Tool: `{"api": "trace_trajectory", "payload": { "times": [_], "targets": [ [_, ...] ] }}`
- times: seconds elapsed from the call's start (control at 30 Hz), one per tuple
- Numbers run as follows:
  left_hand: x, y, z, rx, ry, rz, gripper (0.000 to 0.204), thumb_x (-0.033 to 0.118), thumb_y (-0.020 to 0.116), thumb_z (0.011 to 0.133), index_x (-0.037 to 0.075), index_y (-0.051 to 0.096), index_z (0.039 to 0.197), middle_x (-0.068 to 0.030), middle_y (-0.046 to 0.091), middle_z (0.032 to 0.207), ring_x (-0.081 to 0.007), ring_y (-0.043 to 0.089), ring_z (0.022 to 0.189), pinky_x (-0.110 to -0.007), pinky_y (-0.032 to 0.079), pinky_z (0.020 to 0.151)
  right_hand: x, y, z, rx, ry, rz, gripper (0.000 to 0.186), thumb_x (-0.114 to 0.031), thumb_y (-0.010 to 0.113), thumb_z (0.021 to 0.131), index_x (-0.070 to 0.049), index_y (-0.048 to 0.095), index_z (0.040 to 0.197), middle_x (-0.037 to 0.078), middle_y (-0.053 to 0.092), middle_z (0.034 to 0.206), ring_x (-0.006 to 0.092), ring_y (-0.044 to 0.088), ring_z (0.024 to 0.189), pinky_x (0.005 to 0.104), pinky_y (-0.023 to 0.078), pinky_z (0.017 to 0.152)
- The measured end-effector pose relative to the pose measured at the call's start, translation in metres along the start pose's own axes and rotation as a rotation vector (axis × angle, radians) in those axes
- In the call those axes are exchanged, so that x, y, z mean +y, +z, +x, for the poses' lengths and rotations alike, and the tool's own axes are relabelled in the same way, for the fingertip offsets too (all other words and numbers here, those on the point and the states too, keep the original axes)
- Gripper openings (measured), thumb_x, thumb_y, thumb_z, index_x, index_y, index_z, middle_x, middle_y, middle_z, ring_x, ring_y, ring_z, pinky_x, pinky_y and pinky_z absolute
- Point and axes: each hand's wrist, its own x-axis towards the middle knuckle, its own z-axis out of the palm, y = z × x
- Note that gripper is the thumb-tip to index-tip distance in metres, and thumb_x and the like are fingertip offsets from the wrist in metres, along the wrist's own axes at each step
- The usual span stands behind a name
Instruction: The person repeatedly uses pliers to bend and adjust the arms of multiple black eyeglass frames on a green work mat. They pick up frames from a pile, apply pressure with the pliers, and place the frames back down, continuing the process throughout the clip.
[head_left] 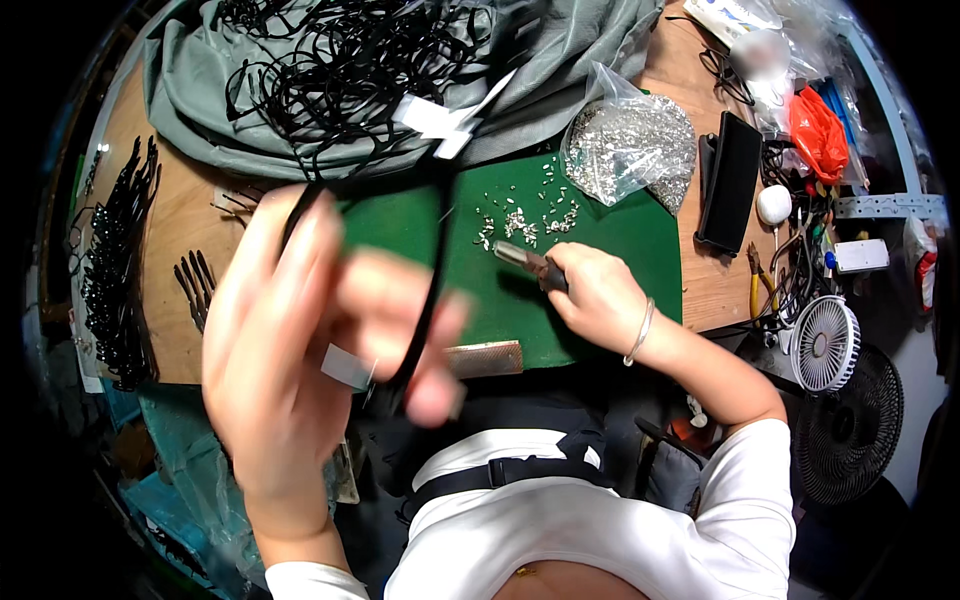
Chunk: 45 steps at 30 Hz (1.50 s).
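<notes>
Your left hand (310, 330) pinches a black cord (432, 270); your right hand (597, 297) grips pliers (528, 262) over the green mat (620, 240) on the cluttered wooden table (170, 230).

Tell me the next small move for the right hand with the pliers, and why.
Probably nudge the pliers in the right hand forward to pick one small metal clip off the green mat: their tips sit just short of the scattered clips, and the left hand holds the black cord raised.

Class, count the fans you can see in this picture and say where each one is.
2. A small white fan stands at the right end of the wooden bench. A larger black fan sits just below and right of it. Clutter may hide others.
</notes>
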Motion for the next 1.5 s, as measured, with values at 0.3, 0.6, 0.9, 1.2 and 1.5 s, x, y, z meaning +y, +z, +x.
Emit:
{"api": "trace_trajectory", "payload": {
  "times": [0.3,0.6,0.9,1.2,1.5],
  "targets": [
    [-0.1,-0.013,-0.061,-0.058,0.158,0.073,0.074,-0.01,0.062,0.071,0.004,0.013,0.125,-0.0217,0.052,0.105,-0.0102,0.054,0.073,-0.019,0.043,0.071,-0.014,0.001,-0.004,-0.077,0.025,-0.047,0.015,-0.007,0.056,0.069,0.002,0.049,0.08,0.017,0.053,0.077,0.0341,0.054,0.076,0.0411,0.044,0.069],
    [-0.111,-0.006,-0.047,-0.125,0.285,0.047,0.097,-0.01,0.062,0.064,0.009,-0.002,0.135,-0.0194,0.049,0.106,-0.0112,0.055,0.072,-0.024,0.048,0.068,-0.011,0.008,-0.008,-0.035,-0.083,-0.183,0.018,-0.008,0.059,0.07,0.0,0.05,0.083,0.015,0.053,0.079,0.0303,0.053,0.079,0.04,0.042,0.07],
    [-0.118,0.02,-0.041,0.063,0.505,0.431,0.087,-0.012,0.064,0.065,0.0,0.008,0.131,-0.0198,0.05,0.113,-0.0162,0.057,0.082,-0.023,0.048,0.074,-0.069,-0.025,-0.035,0.007,-0.03,0.715,0.013,-0.006,0.061,0.076,0.002,0.053,0.082,0.013,0.054,0.073,0.0229,0.057,0.064,0.0294,0.045,0.058],
    [-0.115,0.03,-0.043,0.074,0.396,0.402,0.087,-0.009,0.062,0.069,0.006,0.005,0.133,-0.015,0.049,0.117,-0.0131,0.053,0.088,-0.023,0.046,0.08,-0.067,-0.022,-0.035,-0.156,0.3,1.311,0.018,-0.018,0.06,0.082,-0.002,0.052,0.084,-0.001,0.052,0.077,0.0042,0.047,0.07,0.019,0.039,0.063],
    [-0.085,0.013,-0.043,-0.168,0.14,0.033,0.087,-0.008,0.063,0.071,0.007,0.003,0.133,-0.0191,0.05,0.115,-0.0216,0.055,0.099,-0.033,0.046,0.086,-0.073,-0.037,-0.029,-0.529,0.289,1.464,0.023,-0.019,0.059,0.082,-0.001,0.05,0.094,0.001,0.052,0.086,0.0068,0.047,0.079,0.0219,0.04,0.07]
  ]
}}
